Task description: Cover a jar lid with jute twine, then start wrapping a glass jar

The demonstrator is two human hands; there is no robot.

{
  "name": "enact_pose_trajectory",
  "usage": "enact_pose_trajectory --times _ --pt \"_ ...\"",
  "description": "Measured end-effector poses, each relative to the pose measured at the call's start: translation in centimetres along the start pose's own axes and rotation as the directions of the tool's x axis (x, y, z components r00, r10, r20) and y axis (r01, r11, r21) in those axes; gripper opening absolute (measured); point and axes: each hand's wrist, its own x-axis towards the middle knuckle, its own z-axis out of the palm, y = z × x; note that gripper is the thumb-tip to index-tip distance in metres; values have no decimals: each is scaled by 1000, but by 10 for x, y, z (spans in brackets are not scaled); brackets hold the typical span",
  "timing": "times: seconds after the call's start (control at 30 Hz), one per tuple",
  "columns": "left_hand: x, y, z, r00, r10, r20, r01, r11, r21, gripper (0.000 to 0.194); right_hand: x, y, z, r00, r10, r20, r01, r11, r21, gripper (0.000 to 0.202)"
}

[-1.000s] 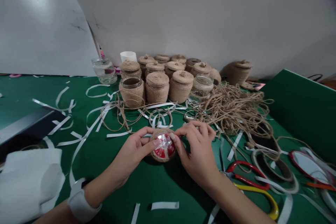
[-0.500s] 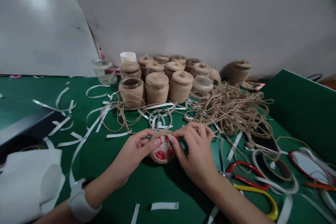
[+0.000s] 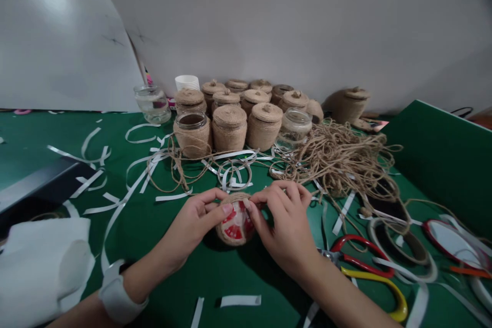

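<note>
Between my hands, just above the green tabletop, is a round jar lid with a red and whitish face and jute twine around its rim. My left hand grips its left side, the thumb lying on the face. At the upper right edge, my right hand pinches the rim and the twine there between thumb and fingers. What exactly sits in that pinch is partly hidden by the fingers. Behind the hands, a tangled heap of jute twine lies to the right.
Several twine-wrapped jars stand along the wall, beside clear glass jars. Scissors with red and yellow handles and a tape roll lie at right. White strips are scattered about. White paper is at left.
The lid has turned and tilted slightly in my hands, its face shifting a little left and down. Both hands keep nearly the same place and hold.
</note>
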Motion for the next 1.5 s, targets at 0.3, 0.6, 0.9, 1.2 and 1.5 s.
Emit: enact_pose_trajectory --times 0.3,0.6,0.9,1.2,1.5 --pt "3 2 0 999 -25 -20 26 997 78 29 0 -1 1 998 -12 66 11 1000 2 10" --pt "4 1 -1 988 -1 -156 -4 999 -32 21 4 3 -5 999 -18 28 19 1000 -21 7" --pt "2 0 -2 998 7 -67 -13 995 -97 27 3 2 -1 999 -6 -37 6 1000 4 10" --pt "4 -1 -2 997 23 -78 -29 996 -81 29 2 2 0 999 -19 -29 19 1000 3 7" --pt "3 -2 -3 998 44 -49 -48 996 -71 22 1 3 1 998 -40 -44 40 999 2 8"
